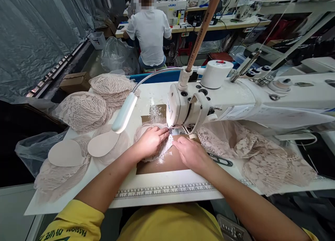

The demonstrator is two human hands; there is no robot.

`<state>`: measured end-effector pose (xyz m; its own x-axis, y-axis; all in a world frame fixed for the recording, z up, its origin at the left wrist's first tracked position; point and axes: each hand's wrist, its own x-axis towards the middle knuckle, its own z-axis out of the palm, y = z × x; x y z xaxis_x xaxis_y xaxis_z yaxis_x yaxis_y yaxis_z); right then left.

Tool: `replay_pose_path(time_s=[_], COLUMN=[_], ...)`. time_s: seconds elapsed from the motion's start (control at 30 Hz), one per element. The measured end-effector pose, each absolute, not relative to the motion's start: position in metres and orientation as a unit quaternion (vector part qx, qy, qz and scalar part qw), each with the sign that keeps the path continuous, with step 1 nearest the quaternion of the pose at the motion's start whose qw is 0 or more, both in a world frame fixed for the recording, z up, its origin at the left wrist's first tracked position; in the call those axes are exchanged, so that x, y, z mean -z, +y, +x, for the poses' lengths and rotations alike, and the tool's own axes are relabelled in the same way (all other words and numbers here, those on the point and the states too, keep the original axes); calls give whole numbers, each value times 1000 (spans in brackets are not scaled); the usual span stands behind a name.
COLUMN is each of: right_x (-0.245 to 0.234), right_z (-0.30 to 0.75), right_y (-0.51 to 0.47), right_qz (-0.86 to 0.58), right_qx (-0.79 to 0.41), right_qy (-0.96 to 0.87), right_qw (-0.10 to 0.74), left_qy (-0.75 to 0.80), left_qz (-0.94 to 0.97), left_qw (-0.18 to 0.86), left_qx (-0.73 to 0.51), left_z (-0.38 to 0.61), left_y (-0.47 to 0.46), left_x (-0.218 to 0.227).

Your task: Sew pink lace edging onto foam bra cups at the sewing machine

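Observation:
A beige lace piece (166, 147) lies under the head of the white sewing machine (178, 108), close to the needle area. My left hand (151, 142) rests on top of it, fingers stretched out flat towards the presser foot. At the lace's right edge, my right hand (190, 153) is closed, thumb and fingertips pinching the edge near the foot. The needle itself is hard to make out. Beneath the lace, a brown sheet (167, 164) covers part of the white table (183, 192).
Stacked lace pieces (83, 110) and smooth oval pads (103, 144) lie at left. More lace (272, 164) is heaped at right, near thread snips (221, 160). A lamp (125, 111) arches over the table. A printed ruler (167, 191) runs along the front. Another person (150, 35) sits ahead.

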<state>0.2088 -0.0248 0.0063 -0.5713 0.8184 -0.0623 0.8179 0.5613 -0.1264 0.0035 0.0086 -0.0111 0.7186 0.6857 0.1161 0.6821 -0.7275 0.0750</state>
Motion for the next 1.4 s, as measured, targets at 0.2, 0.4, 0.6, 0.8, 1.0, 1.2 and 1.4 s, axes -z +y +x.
replay_pose_path(time_s=[0.2, 0.4, 0.6, 0.8, 1.0, 1.2, 1.4], right_x=[2, 5, 3, 11, 16, 19, 21], right_z=[208, 212, 210, 209, 212, 212, 215], right_y=[-23, -22, -18, -15, -13, -13, -13], right_qz=[-467, -441, -447, -465, -454, -461, -464], right_qx=[-38, -22, -13, -4, 11, -15, -48], right_qy=[-882, -893, -890, -880, -881, -876, -867], right_qw=[49, 81, 90, 99, 133, 144, 176], left_qy=[365, 334, 327, 338, 351, 360, 407], left_qz=[929, 938, 939, 935, 928, 926, 910], left_qw=[14, 26, 33, 44, 42, 40, -10], left_qx=[-60, -90, -102, -100, -114, -109, -80], left_z=[2, 7, 1, 0, -2, -3, -6], left_y=[15, -6, 0, 15, 22, 23, 18], left_x=[4, 3, 7, 4, 7, 9, -1])
